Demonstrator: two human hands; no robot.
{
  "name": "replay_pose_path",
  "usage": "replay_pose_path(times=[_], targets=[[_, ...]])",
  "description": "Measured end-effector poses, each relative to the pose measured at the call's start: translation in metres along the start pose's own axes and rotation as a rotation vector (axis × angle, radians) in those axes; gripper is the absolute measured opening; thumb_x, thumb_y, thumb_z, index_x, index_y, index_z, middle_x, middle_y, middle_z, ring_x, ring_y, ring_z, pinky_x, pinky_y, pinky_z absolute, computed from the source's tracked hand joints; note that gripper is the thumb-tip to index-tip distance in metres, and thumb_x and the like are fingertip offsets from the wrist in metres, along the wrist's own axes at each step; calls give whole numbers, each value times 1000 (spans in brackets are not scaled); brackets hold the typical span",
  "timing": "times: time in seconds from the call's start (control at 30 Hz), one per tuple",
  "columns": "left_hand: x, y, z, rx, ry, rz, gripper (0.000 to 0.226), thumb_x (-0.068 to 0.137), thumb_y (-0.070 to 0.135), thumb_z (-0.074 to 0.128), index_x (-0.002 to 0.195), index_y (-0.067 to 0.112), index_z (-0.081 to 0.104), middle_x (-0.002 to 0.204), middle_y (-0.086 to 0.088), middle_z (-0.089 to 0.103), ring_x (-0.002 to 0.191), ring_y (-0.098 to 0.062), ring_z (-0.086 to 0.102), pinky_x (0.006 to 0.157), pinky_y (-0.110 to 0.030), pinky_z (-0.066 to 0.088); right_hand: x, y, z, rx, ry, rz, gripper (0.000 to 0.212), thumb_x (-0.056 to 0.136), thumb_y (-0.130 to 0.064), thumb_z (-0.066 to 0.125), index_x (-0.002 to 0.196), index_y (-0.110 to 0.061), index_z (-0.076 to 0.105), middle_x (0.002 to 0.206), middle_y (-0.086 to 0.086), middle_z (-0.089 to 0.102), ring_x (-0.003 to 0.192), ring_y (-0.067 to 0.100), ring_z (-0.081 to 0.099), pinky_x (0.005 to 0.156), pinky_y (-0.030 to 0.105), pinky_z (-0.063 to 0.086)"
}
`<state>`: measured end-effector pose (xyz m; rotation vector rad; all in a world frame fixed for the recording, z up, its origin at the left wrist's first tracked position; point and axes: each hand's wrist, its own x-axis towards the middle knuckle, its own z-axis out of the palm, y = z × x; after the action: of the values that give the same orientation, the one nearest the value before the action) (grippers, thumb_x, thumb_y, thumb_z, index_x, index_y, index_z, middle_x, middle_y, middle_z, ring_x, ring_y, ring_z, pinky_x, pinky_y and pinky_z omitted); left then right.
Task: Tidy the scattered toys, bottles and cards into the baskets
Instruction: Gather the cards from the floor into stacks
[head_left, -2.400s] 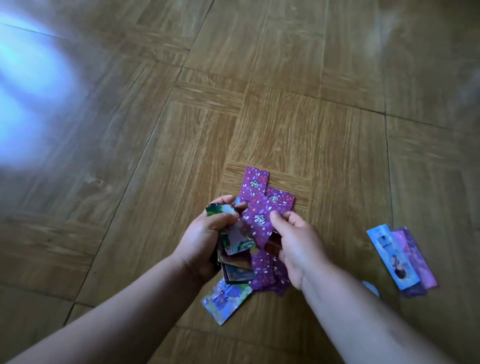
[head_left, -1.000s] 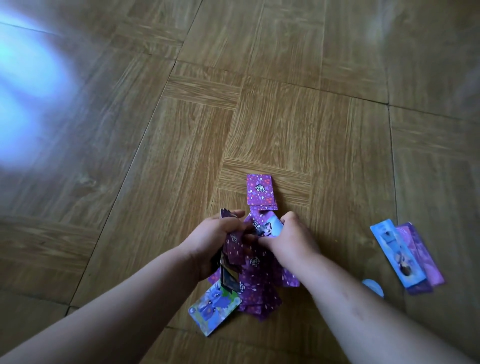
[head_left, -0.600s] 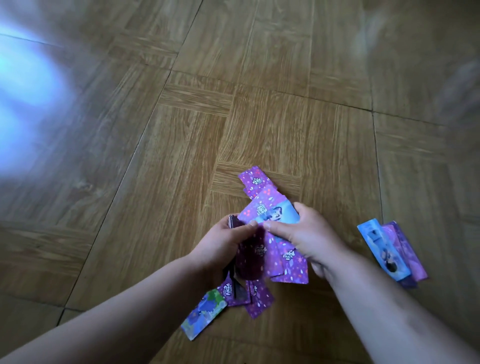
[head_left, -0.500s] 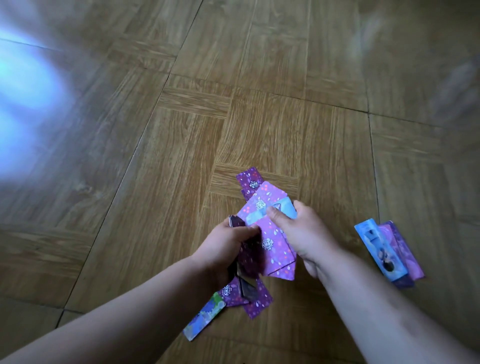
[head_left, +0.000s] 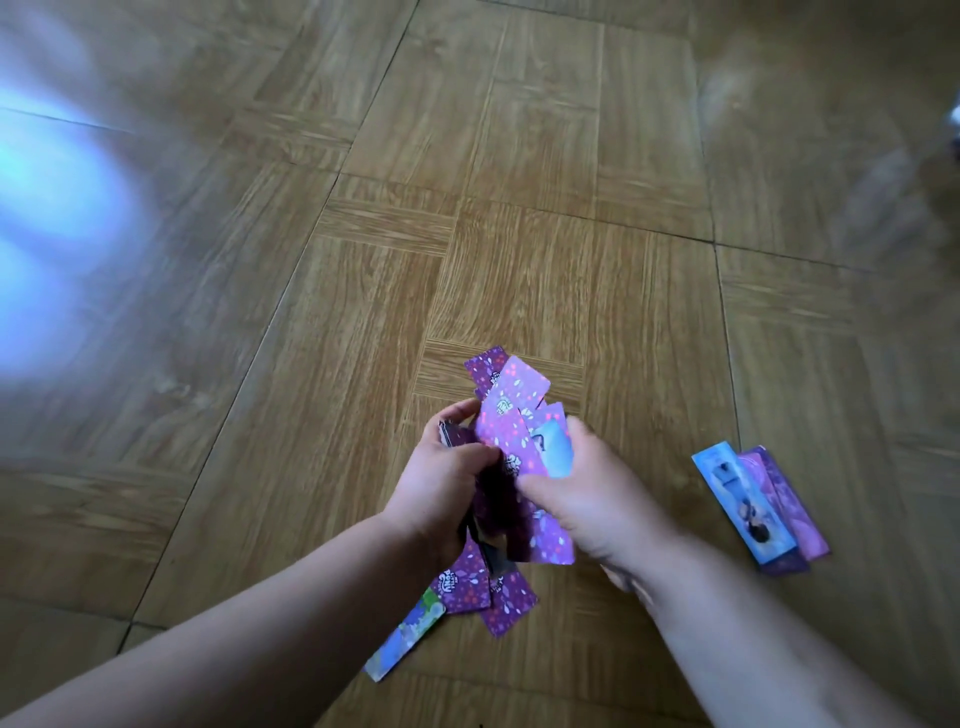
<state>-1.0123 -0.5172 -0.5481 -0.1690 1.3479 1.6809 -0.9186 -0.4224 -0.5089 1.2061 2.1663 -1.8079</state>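
1. Wooden floor (head_left: 519, 156) was my worktop; no basket showed.
2. Left hand (head_left: 447, 493) curled round a dark stack (head_left: 451, 434), right hand (head_left: 592, 499) pinched a purple fan (head_left: 511, 415) against it, I judged to square everything into one bundle.
3. Side pile (head_left: 753, 509) lay well apart at right, overlapped.
4. Loose cards (head_left: 467, 587) lay beneath my wrists, not yet gathered.

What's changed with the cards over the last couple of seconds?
The right hand has gathered several purple cards off the floor pile and now holds them fanned, lifted against the packet gripped by the left hand. Fewer loose cards remain underneath. The side stack on the right and the wooden floor are unchanged.
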Motion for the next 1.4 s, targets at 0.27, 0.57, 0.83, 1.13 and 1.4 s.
replay_pose_path(times=[0.27, 0.57, 0.83, 1.13, 1.4], targets=[[-2, 9, 0, 125, 13, 8, 54, 83, 46, 72, 128, 24, 51, 90, -4, 66, 65, -18, 65, 56, -33, 54, -5, -19, -5, -738, -106, -72, 25, 85, -12, 51, 104, -28, 46, 99, -1, 57, 93, 22, 58, 71, 25, 40], [-2, 10, -5, -133, 108, -209, 46, 87, 55, 61, 84, 9, 61, 70, -12, 68, 58, -26, 67, 58, -35, 55, -16, -12, 3, -506, 164, -139, 31, 83, -10, 54, 110, -25, 53, 92, -3, 62, 84, 23, 57, 72, 31, 46], [-5, 6, 4, -235, -27, -225, 74, 96, 60, 38, 70, 1, 74, 71, -20, 69, 63, -29, 71, 58, -33, 58, -29, -3, 18, -146, -20, -189, 63, 74, -68, 56, 126, -33, 46, 114, -15, 63, 107, 1, 59, 94, 28, 48], [-1, -4, 2, -41, -36, -216, 55, 87, 67, 49, 75, 20, 75, 85, -7, 73, 91, -26, 68, 97, -48, 46, -6, 3, -7, -490, -47, -152, 50, 90, -17, 59, 137, -27, 47, 114, -7, 65, 105, 10, 60, 88, 17, 42], [19, -25, 0, 498, 18, 69, 98, 60, 74, 69, 142, 28, 41, 140, -2, 46, 124, -10, 48, 105, -29, 37, 16, 45, -11, -652, 26, -99, 43, 91, -18, 58, 131, -35, 52, 118, -9, 65, 109, 16, 59, 83, 22, 41]])
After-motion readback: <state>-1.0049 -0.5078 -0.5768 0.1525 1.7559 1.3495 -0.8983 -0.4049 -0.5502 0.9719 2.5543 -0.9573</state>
